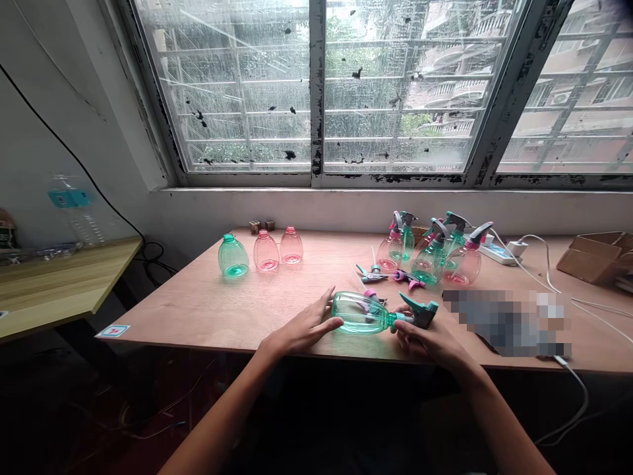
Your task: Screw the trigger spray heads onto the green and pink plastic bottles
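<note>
Table (188,310) I see as largest thing, near edge passing below hands. Left hand (306,323) is spread at base of green bottle (353,316); if it presses, I cannot tell. Right hand (429,338) pinches around collar of spray head (422,314). Bottle lies on side between hands, over near part of table: long axis runs left to right, base to left hand, neck to right. Spray head meets neck there, so right hand is nearer to joint.
</note>
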The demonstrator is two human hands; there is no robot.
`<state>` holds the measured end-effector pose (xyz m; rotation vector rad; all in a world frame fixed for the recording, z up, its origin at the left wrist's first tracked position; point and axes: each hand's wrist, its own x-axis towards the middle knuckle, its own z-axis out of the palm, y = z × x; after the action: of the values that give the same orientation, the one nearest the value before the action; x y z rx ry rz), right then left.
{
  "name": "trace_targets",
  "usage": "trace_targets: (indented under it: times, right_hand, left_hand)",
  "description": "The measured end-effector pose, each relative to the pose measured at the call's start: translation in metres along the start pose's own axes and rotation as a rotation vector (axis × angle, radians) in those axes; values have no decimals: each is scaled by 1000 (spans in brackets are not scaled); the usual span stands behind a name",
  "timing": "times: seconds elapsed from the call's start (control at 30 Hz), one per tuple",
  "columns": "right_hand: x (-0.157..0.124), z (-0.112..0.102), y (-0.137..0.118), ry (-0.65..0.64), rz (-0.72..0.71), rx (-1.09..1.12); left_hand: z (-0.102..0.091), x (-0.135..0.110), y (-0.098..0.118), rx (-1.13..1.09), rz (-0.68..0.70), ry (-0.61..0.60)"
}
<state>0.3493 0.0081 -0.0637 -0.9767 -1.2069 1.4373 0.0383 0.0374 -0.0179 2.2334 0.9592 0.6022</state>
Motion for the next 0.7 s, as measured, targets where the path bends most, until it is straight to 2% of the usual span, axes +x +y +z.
trace_targets:
  times: [0.2, 0.53, 0.7]
  right_hand:
    - [-1, 2, -2, 8, 8, -8]
    - [-2, 0, -1, -9, 5, -31]
    - [-2, 1, -1, -1, -14, -19]
  left_hand:
    - [4, 1, -3, 129, 36, 19]
    - [-2, 0, 1, 35, 17, -11]
    - [2, 1, -2, 98, 51, -3]
